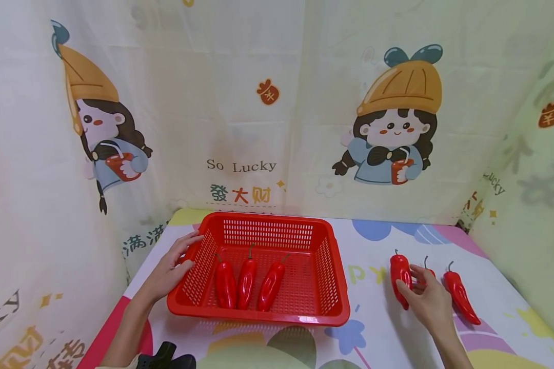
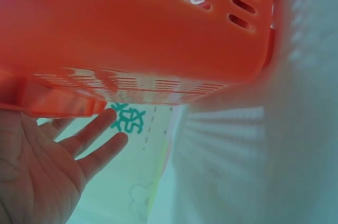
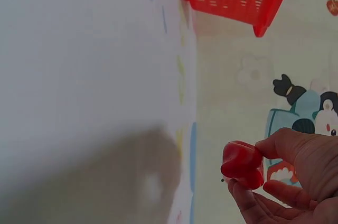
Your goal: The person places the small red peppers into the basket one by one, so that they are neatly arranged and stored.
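The right hand [image 1: 429,302] pinches a held pepper [image 1: 399,271] between thumb and fingers, to the right of the red basket [image 1: 258,317]; its stem points to the far side, and it appears to be clear of the table [image 1: 369,307]. The left hand [image 1: 168,271] has its fingers extended and rests at the left rim of the basket, not clenched. Inside the basket, three peppers [image 1: 246,277] lie side by side toward the left and near part of the floor, stems toward the far side; the right part of the floor is bare. On the right side of the table, a second pepper [image 1: 430,270] is mostly hidden behind the right hand, and a third pepper [image 1: 460,294] lies farther right. Step in hand, as judged: pick-up of a single pepper, with the basket steadied by the other hand. Next move, as judged: maintain the pinch, raise the pepper above the basket's right rim, traverse left, and lower it onto the bare floor area without striking the rim.
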Motion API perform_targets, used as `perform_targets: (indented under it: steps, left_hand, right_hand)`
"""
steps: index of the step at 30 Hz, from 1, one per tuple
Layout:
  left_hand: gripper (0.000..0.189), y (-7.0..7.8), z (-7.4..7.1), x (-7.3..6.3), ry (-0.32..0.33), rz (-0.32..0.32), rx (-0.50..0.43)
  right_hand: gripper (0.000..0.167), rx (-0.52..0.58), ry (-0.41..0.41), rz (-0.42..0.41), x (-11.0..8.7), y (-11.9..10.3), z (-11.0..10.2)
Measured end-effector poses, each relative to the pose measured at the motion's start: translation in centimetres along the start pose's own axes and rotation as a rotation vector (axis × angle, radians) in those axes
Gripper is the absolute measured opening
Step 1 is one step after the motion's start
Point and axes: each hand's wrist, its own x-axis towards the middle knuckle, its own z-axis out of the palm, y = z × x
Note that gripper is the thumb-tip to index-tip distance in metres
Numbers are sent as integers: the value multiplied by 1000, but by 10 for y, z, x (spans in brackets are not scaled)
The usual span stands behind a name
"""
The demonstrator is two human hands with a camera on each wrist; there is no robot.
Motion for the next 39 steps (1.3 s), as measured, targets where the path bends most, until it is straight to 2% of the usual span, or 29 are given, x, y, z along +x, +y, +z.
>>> perform_targets:
  steps: [10,20,39]
  left_hand:
    - [65,-1,0,0,-9,7,-9]
    - [68,-1,0,0,-2,3,3]
    - [66,0,0,0,-6,-5,-16]
  right_hand:
    - [71,50,3,-19,-9,-21,-4]
    - [68,90,52,-72,-18,-38,-6]
    - [63,176,78,-156,-35,-74,-6]
